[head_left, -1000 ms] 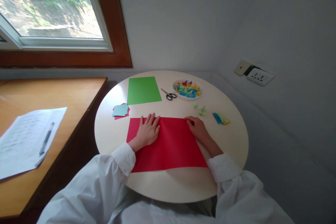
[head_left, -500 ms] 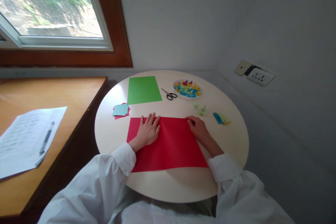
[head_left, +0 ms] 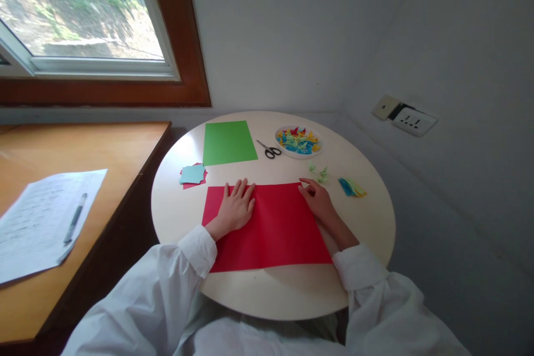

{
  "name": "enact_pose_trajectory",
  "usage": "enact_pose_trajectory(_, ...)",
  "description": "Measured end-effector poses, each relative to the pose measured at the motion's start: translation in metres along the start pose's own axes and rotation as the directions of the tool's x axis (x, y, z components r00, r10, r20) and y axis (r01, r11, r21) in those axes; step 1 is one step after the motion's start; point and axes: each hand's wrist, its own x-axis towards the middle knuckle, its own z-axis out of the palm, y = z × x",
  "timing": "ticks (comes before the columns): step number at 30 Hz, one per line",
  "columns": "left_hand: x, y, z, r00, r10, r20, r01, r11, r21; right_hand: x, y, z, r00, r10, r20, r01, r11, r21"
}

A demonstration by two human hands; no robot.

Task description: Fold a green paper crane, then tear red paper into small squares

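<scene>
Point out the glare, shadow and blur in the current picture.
Head view: daylight washes out the window, and glare whitens the round table beside the green sheet; same view: the right wall is dim; same view: writing on the papers is too soft to read, while the red sheet and left hand look clearer.

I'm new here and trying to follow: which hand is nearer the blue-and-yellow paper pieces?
Right. The right hand is a little left of the paper pieces; the left hand lies flat on the red sheet, much farther left.
</scene>
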Motion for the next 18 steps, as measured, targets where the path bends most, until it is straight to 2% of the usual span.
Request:
enact_pose_trajectory(6, -0.002, 0.001, -0.001, 0.995, -0.018, -0.101, 0.017, 1.000, -0.010, -0.015, -0.003, -0.006, 0.998, -0.007, 0.062, 0.002, 0.997, 0.079)
enact_pose_trajectory(9, -0.002, 0.000, -0.008, 0.989, 0.038, -0.146, -0.044, 0.998, -0.037, -0.018, -0.001, -0.005, 0.997, -0.028, 0.068, 0.025, 0.998, 0.054)
enact_pose_trajectory(13, -0.002, 0.001, -0.015, 0.986, 0.146, -0.082, -0.152, 0.986, -0.072, -0.017, 0.001, -0.002, 0.998, -0.043, 0.047, 0.045, 0.999, -0.028)
enact_pose_trajectory(18, -0.011, 0.004, -0.009, 0.993, 0.104, -0.052, -0.108, 0.991, -0.075, -0.017, 0.002, -0.001, 0.998, -0.043, 0.050, 0.046, 0.997, -0.061)
